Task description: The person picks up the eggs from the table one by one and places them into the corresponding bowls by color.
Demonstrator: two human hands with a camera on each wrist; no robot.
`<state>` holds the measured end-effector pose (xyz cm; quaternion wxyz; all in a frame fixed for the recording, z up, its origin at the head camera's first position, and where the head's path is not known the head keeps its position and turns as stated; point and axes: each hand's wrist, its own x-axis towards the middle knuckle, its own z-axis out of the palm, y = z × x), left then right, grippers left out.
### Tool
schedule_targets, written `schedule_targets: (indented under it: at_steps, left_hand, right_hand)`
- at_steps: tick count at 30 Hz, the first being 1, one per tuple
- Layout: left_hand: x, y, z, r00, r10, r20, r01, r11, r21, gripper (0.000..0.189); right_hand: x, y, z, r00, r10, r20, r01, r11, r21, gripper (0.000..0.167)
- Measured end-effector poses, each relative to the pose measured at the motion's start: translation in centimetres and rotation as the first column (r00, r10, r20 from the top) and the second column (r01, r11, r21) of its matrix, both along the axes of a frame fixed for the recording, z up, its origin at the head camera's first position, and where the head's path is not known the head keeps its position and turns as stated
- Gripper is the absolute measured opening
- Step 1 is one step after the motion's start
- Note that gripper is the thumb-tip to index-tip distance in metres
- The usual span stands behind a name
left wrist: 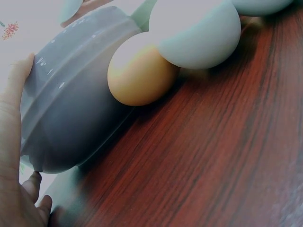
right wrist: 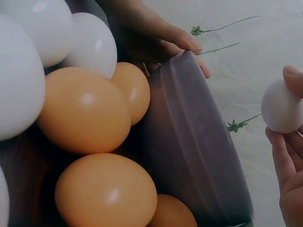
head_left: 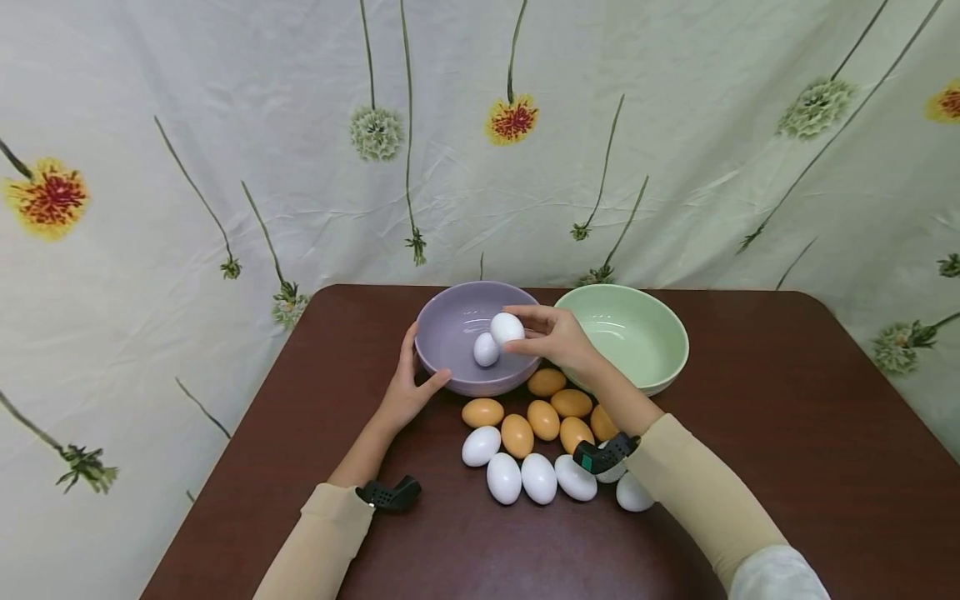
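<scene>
My right hand (head_left: 551, 333) pinches a white egg (head_left: 507, 330) between thumb and fingers over the purple bowl (head_left: 450, 333). In the right wrist view that egg (right wrist: 280, 108) shows beyond the bowl's rim. Another white egg (head_left: 486, 350) lies inside the bowl. At the bowl's left side, my left hand (head_left: 408, 383) grips it, thumb at the front rim and fingers round the outer wall. The left wrist view shows the purple wall (left wrist: 85, 99) between the thumb and the lower fingers.
Several brown eggs (head_left: 517, 436) lie on the dark wooden table (head_left: 360, 333) in front of the bowls. Several white eggs (head_left: 504, 478) lie nearer the front, some partly behind the right forearm. A green bowl (head_left: 637, 333) with nothing visible inside stands at right. A flowered cloth (head_left: 300, 125) hangs behind.
</scene>
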<state>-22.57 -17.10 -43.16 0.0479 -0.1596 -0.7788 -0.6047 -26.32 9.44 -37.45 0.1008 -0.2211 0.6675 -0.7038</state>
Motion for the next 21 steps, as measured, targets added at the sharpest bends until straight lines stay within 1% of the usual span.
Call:
schedule_targets:
  at_steps: [3, 5, 12, 15, 17, 21]
  left_hand:
    - [0.0, 0.0, -0.1, 1.000, -0.002, -0.003, 0.002, 1.000, 0.001, 0.090]
    - [-0.1, -0.1, -0.1, 1.000, -0.002, -0.003, 0.002, 1.000, 0.002, 0.090]
    - [0.0, -0.1, -0.1, 1.000, -0.014, 0.001, 0.014, 1.000, -0.003, 0.091]
    - [-0.1, -0.2, -0.3, 1.000, -0.017, -0.008, 0.017, 1.000, 0.004, 0.091]
    - [-0.5, -0.3, -0.8, 1.000, -0.019, -0.013, 0.019, 1.000, 0.014, 0.093]
    - [-1.5, -0.7, -2.6, 1.000, -0.012, -0.022, 0.012, 1.000, 0.013, 0.095]
  right_hand:
    - [-0.7, -0.9, -0.2, 0.999, -0.017, -0.044, 0.020, 0.998, 0.063, 0.052]
    - [-1.1, -1.4, -0.3, 0.998, -0.024, -0.060, 0.030, 0.996, 0.088, 0.051]
    - [-2.1, -3.0, -0.7, 0.998, -0.037, -0.047, 0.043, 0.992, 0.120, 0.051]
    - [-2.4, -3.7, -0.7, 0.998, -0.045, -0.046, 0.051, 0.988, 0.146, 0.053]
    - [-2.6, -4.1, -0.7, 0.998, -0.049, -0.048, 0.057, 0.985, 0.163, 0.054]
    - [-3.0, -5.0, -0.8, 0.997, -0.051, -0.063, 0.062, 0.979, 0.196, 0.055]
